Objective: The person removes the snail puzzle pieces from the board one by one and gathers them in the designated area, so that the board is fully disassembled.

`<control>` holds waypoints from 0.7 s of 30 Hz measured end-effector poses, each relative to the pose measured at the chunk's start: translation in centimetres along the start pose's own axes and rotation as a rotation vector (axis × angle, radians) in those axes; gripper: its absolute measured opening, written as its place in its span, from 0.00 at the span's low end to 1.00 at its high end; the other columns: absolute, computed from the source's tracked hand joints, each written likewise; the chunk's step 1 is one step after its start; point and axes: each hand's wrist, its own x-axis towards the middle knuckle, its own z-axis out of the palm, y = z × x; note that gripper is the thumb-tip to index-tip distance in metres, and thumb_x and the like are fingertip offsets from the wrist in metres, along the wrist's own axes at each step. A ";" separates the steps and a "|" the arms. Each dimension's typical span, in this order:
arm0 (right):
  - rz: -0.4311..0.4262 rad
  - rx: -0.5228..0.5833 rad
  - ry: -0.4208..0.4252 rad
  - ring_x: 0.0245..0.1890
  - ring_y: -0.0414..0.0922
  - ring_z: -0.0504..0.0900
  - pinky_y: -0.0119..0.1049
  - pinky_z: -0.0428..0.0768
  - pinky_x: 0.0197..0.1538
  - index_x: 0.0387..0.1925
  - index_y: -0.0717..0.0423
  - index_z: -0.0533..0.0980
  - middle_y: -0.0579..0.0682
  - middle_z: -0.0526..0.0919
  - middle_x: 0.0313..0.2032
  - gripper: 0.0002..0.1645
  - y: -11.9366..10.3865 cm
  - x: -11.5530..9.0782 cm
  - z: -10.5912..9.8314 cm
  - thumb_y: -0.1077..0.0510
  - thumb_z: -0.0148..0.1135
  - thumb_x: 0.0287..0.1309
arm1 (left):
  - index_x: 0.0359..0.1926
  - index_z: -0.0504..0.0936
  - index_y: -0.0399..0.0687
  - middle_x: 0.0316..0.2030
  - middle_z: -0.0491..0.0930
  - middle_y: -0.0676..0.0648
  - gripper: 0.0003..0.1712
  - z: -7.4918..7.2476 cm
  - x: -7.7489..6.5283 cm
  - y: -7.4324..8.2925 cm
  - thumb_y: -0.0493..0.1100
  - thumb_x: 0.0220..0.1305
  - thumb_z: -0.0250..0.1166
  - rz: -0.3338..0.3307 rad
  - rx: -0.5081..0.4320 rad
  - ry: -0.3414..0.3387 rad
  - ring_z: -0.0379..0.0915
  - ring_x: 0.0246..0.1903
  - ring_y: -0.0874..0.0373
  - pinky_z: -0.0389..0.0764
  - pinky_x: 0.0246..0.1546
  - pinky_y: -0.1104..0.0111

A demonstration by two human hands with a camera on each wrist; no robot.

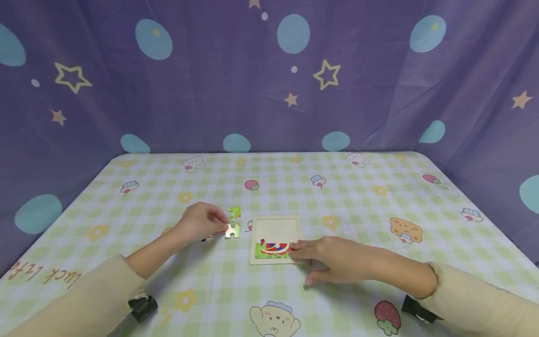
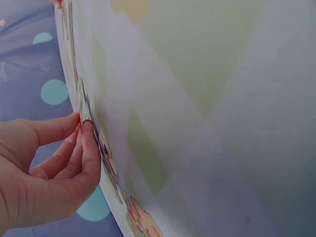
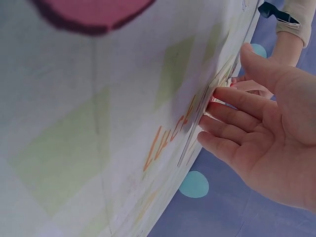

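1. The left hand (image 1: 202,222) pinches a piece (image 1: 233,229) by its edge between fingers (image 2: 57,129), left of the board (image 1: 275,229), perhaps keeping its face clear.
2. The right hand (image 1: 338,258) rests straight fingers (image 3: 241,100) on the board's right side, seemingly steadying the fitted pieces (image 1: 271,252).

In the head view, the counter (image 1: 362,206) spans the lower frame, the curtain (image 1: 219,89) behind it across the top. Below centre, the tray (image 1: 275,229) lies on the counter, the picture pieces (image 1: 271,251) in its lower part, the right grip (image 1: 337,257) over its lower-right corner. To its left, the left grip (image 1: 203,222) holds a piece (image 1: 232,231), a second piece (image 1: 234,212) just above.
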 end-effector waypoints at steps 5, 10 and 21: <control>0.022 0.015 -0.010 0.70 0.45 0.67 0.44 0.70 0.67 0.64 0.50 0.71 0.47 0.68 0.69 0.33 0.0 0.0 0.0 0.43 0.61 0.60 | 0.33 0.85 0.44 0.25 0.84 0.51 0.04 0.4 0.2 0.1 0.39 0.55 0.69 0.034 0.059 0.028 0.74 0.25 0.62 0.72 0.29 0.71; 0.038 0.014 -0.016 0.70 0.44 0.66 0.44 0.70 0.68 0.64 0.50 0.71 0.45 0.67 0.69 0.33 0.0 0.1 0.1 0.44 0.62 0.59 | 0.32 0.85 0.43 0.25 0.84 0.50 0.03 0.5 0.0 0.4 0.38 0.55 0.68 0.045 0.069 0.043 0.73 0.24 0.61 0.72 0.27 0.71; -0.010 -0.008 0.011 0.69 0.46 0.68 0.45 0.71 0.66 0.64 0.50 0.71 0.48 0.69 0.68 0.33 0.0 0.0 0.0 0.40 0.59 0.60 | 0.33 0.86 0.43 0.27 0.86 0.49 0.04 0.6 -0.5 1.0 0.38 0.55 0.68 0.073 0.072 0.049 0.75 0.27 0.62 0.72 0.32 0.72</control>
